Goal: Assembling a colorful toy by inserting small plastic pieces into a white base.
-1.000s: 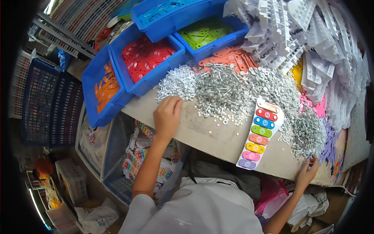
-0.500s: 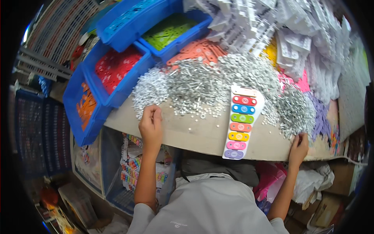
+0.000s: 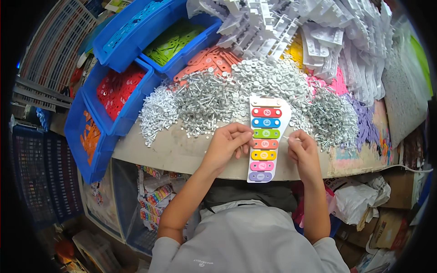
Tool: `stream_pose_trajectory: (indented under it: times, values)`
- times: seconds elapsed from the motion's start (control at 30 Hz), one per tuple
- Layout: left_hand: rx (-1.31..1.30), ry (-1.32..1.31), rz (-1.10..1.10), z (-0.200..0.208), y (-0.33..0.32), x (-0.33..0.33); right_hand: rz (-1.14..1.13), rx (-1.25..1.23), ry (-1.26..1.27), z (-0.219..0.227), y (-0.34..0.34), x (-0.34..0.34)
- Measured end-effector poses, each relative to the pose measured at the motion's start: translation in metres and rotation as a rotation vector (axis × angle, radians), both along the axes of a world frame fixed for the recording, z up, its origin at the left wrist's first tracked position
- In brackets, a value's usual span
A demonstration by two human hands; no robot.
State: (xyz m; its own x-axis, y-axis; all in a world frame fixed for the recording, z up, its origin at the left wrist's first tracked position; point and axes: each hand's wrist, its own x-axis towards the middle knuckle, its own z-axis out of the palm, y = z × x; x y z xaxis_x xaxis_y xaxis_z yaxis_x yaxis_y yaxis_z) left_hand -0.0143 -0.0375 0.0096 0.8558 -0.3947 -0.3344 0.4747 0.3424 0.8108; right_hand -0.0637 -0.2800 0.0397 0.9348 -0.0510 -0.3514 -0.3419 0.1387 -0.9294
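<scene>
My right hand [image 3: 303, 151] pinches a pin [image 3: 285, 137] beside the xylophone [image 3: 263, 155]; whether my left hand [image 3: 229, 144], curled opposite, holds anything, I cannot tell.

One head-worn fisheye looks steeply down over the nearby worktable [image 3: 175, 152].

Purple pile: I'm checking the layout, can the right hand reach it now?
Probably yes: the right hand could skirt the pin pile over bare table to the purple pile, though the hand seems to pinch something small.
</scene>
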Motion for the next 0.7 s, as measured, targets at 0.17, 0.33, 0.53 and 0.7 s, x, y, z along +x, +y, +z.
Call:
stream_pose_trajectory:
  times: [0.17, 0.33, 0.53, 0.7]
  values:
    - [0.032, -0.018, -0.026, -0.008, -0.008, 0.008, 0.020, 0.091, 0.076, -0.010, 0.011, 0.013]
    - [0.056, -0.036, -0.045, -0.003, -0.008, 0.011, 0.020, 0.060, 0.067, -0.012, 0.015, 0.015]
    - [0.188, -0.045, -0.165, 0.001, -0.007, 0.021, -0.001, -0.011, 0.094, -0.015, 0.011, 0.018]
    - [0.462, -0.187, -0.163, -0.003, -0.011, 0.029, 0.021, -0.115, 0.172, -0.001, 0.013, 0.022]
